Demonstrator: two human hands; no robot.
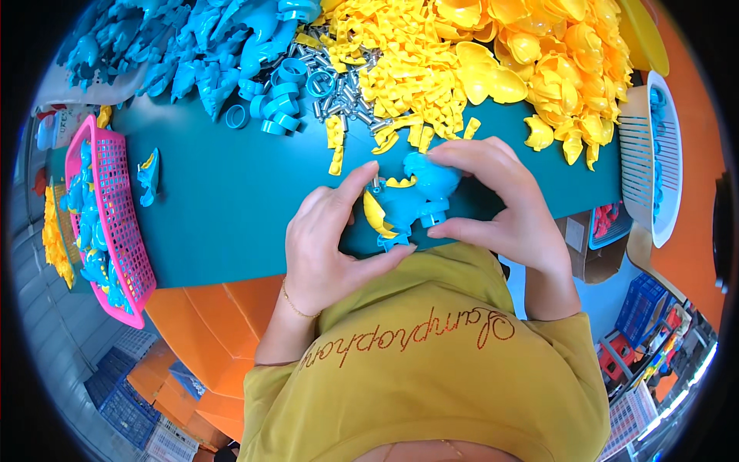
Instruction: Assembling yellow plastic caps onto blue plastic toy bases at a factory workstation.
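Close in front of me, at the table's near edge, I hold a blue plastic toy figure (437,183) with yellow parts, perhaps a dinosaur. My left hand (322,231) grips its left end between thumb and forefinger, beside a curved yellow piece (376,214). A small metal pin (376,183) stands just under the left forefinger's tip. On the other side, my right hand (514,192) is closed on the toy, forefinger on the rounded top and thumb by a short blue stub below. The toy's underside is hidden.
On the green table (215,223) lie heaps of blue parts (208,46), blue rings (281,100), metal pins (348,96), small yellow strips (408,69) and yellow shells (562,69). A pink basket (127,223) of blue-yellow pieces stands left; a white basket (639,154) stands right.
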